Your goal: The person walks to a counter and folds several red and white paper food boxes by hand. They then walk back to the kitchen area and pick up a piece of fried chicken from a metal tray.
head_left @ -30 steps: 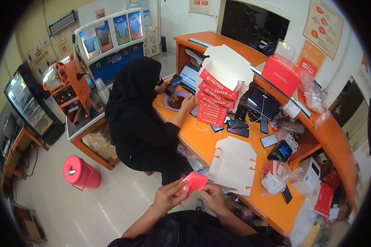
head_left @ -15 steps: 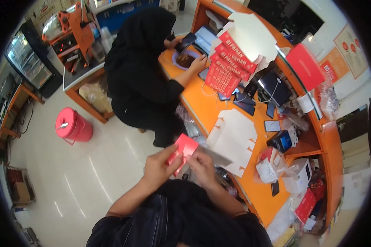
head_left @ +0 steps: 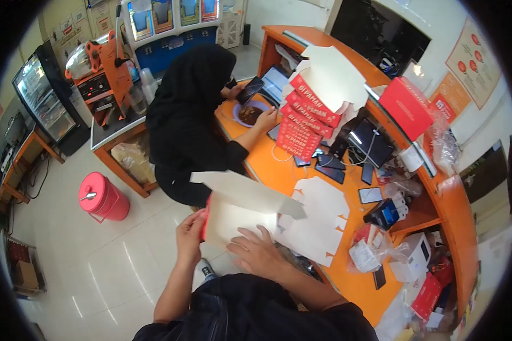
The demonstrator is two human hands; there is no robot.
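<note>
An open cardboard box, white inside with a red outer side, is held in front of my body, its lid flap raised at the far side. My left hand grips the box's red left side, fingers closed on it. With fingers spread, my right hand lies against the near right part of the box. Just right of the box, a flat unfolded white carton rests on the orange counter. Farther back on the counter stands a stack of red and white boxes.
A person in black sits at the counter's left side, holding a phone beside a purple bowl. Several phones, a payment terminal and plastic-wrapped items lie right. A red bucket stands on the floor.
The box, earlier seen edge-on between my pinching hands, now shows its white inside with the flap raised. My right hand has opened and spread. The view has shifted.
</note>
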